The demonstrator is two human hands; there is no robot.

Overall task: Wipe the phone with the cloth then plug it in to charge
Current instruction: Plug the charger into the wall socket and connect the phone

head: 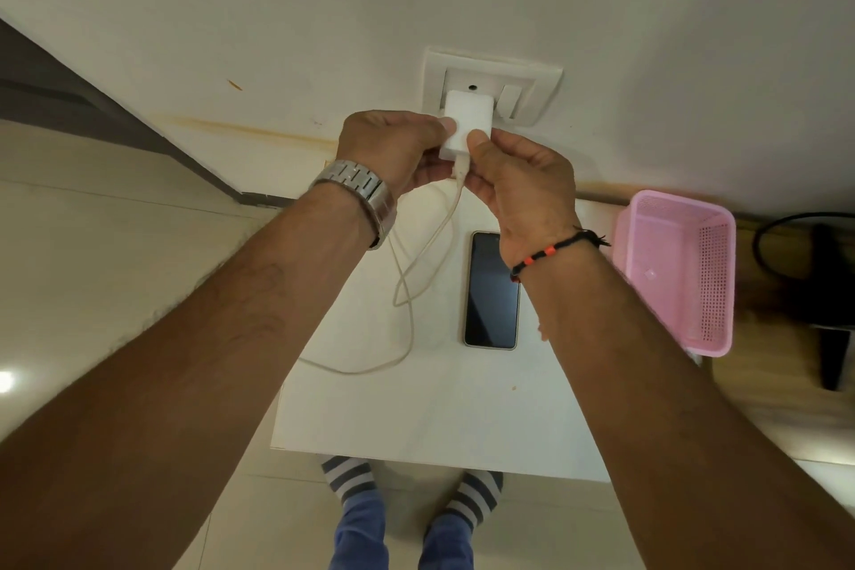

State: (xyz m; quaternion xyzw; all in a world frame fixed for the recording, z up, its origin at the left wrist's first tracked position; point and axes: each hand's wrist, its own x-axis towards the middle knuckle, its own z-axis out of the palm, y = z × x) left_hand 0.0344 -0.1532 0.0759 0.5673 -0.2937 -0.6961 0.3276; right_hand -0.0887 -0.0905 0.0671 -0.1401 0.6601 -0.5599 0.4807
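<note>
A white charger adapter [465,118] sits against the wall socket plate [495,81]. My left hand [393,150] pinches its left side and my right hand [518,181] pinches its right side and the cable end. The white cable [407,292] hangs from the adapter and loops over the small white table [439,412]. A black phone [492,289] lies screen up on the table, below my right wrist. Whether the cable's far end reaches the phone I cannot tell. No cloth is in view.
A pink plastic basket [680,268] stands at the table's right edge. Dark cables and a black object [828,292] lie on the wooden surface at far right. My striped socks [412,488] show below the table's front edge on the tiled floor.
</note>
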